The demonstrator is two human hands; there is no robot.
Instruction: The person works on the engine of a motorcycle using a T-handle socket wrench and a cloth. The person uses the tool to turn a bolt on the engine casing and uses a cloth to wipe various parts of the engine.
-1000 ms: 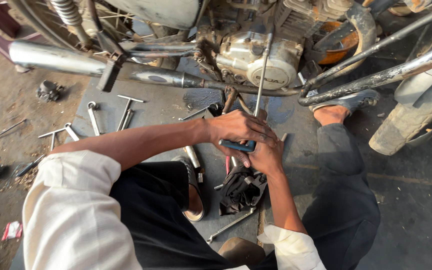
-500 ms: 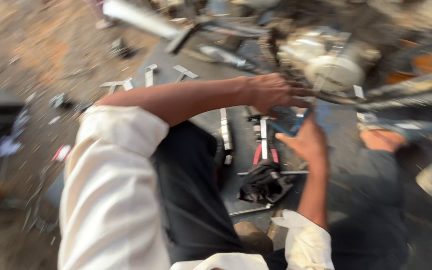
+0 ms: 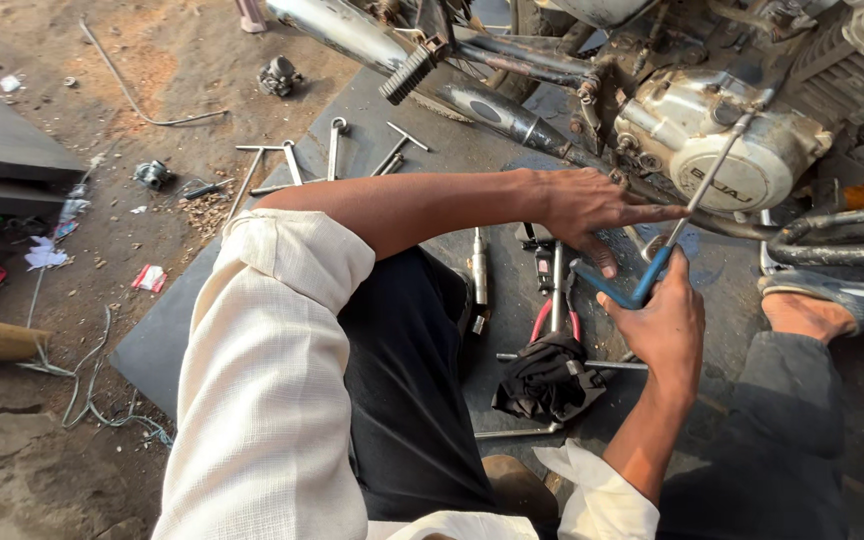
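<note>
My right hand is shut on the blue handle of a long T-handle tool. Its thin metal shaft slants up to the silver engine cover of a motorcycle. My left hand reaches across from the left with its fingers stretched flat toward the shaft. Its thumb touches the near end of the blue handle. I sit on a dark mat beside the engine.
Several T-wrenches and spanners lie on the mat's far left. A black rag and red-handled pliers lie by my knee. A footpeg, an exhaust pipe and my sandalled foot are close by.
My view swung left, blurred, then settled. My left hand has come off my right hand and now lies stretched out toward the shaft. The right hand still grips the blue handle.
</note>
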